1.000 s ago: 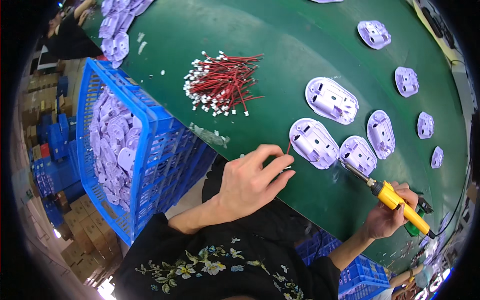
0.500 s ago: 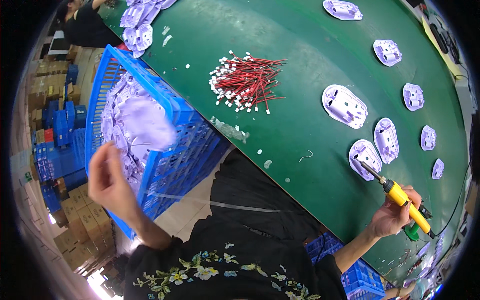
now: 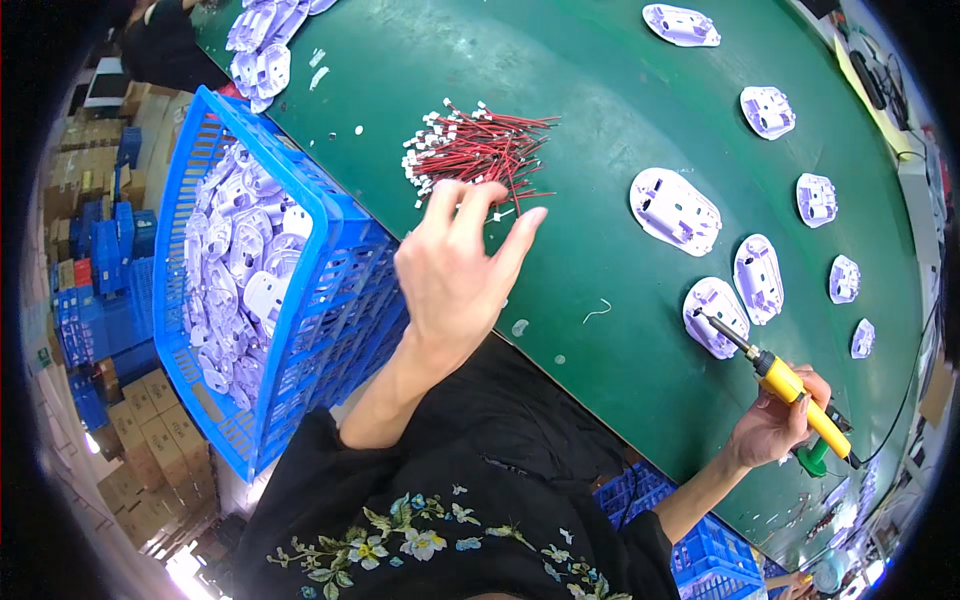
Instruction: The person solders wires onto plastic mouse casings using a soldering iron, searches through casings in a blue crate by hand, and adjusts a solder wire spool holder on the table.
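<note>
My left hand (image 3: 462,265) is over the green table at the near edge of a pile of red wires with white connectors (image 3: 470,150). Its fingers are spread, and nothing shows between them. In my right hand (image 3: 778,420) is a yellow soldering iron (image 3: 800,392), gripped by its handle. The iron's tip points left and away, over a pale purple plastic housing (image 3: 716,318); whether it touches cannot be made out. Close beside that lie a second purple housing (image 3: 758,280) and a larger oval one (image 3: 675,212).
A blue basket (image 3: 322,215) full of purple housings stands left of the table. More housings (image 3: 768,112) lie along the right side, and a stack (image 3: 262,50) sits at the far left. A bent wire (image 3: 597,312) lies mid-table. A cord trails from the iron.
My left hand has moved right, from beside the basket to the wire pile. A blurred purple piece over the basket is no longer there. My right hand still holds the soldering iron.
</note>
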`<state>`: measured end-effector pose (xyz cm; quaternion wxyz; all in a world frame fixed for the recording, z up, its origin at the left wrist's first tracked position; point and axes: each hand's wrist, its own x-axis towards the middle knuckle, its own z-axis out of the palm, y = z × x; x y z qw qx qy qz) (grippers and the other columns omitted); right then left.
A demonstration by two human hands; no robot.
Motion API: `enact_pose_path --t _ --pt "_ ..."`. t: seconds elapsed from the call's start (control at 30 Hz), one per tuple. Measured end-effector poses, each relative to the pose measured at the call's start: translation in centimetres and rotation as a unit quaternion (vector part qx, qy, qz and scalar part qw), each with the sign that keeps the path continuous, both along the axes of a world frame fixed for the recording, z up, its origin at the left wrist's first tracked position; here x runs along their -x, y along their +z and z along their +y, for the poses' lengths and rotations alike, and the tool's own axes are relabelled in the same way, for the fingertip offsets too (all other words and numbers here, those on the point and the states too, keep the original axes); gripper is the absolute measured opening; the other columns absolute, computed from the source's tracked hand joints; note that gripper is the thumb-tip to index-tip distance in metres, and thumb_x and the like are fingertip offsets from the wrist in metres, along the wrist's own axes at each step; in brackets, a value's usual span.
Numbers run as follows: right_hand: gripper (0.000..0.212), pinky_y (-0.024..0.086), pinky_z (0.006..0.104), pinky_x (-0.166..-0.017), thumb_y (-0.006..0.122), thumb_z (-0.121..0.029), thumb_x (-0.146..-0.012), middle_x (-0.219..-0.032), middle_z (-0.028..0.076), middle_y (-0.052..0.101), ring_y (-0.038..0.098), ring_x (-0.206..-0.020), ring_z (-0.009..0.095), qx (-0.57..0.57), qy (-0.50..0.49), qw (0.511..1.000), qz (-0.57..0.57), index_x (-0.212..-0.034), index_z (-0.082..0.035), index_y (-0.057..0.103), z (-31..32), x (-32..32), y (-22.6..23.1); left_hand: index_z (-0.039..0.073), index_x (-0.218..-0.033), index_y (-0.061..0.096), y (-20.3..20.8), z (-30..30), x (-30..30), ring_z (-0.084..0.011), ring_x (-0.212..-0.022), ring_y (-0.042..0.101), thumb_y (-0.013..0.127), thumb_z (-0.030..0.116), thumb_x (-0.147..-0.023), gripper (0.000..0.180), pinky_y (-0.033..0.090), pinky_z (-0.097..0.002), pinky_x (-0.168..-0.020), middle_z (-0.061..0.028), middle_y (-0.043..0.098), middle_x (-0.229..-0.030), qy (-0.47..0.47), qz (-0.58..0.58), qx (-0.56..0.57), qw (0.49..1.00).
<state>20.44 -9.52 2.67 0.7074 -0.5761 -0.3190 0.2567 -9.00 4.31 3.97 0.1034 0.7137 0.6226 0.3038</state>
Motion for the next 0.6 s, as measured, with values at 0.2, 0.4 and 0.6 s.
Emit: enact_pose_path --t 0.2,0.4,0.6 --pt "0.029 0.034 0.0202 -0.051 0.056 -0.029 -0.089 -0.081 0.009 0.048 0.044 -0.061 0.012 -0.004 -0.016 1.000 -0.010 -0.096 -0.001 0.052 0.7 -0.3 -0.3 0.006 -0.086 0.063 -1.2 0.7 -0.8 -0.0299 -0.069 0.062 0.065 0.012 -0.086 0.007 0.048 -0.0400 -0.059 -0.0082 0.057 -0.085 -0.003 0.069 0.040 0.997" --pt "0.033 0.050 0.0303 -0.071 0.051 -0.032 -0.094 -0.099 0.012 0.053 0.058 -0.086 0.022 0.010 0.010 1.000 -0.004 -0.109 -0.003 0.050 -0.9 -2.3 -0.4 0.008 -0.085 0.056 -3.4 0.2 -1.6 -0.0210 -0.069 0.063 0.063 0.009 -0.076 0.012 0.051 -0.0325 -0.055 -0.0053 0.054 -0.078 0.040 0.084 0.009 0.996" --pt "0.037 0.039 0.0214 -0.051 0.053 -0.033 -0.096 -0.098 0.020 0.065 0.053 -0.063 0.016 -0.023 0.020 1.000 0.004 -0.106 0.003 0.060 1.2 -2.6 -1.1 0.002 -0.077 0.054 -2.5 -2.3 -0.6 -0.0151 -0.064 0.054 0.061 0.008 -0.069 0.012 0.048 -0.0259 -0.049 -0.0062 0.049 -0.076 0.008 -0.008 -0.064 0.998"
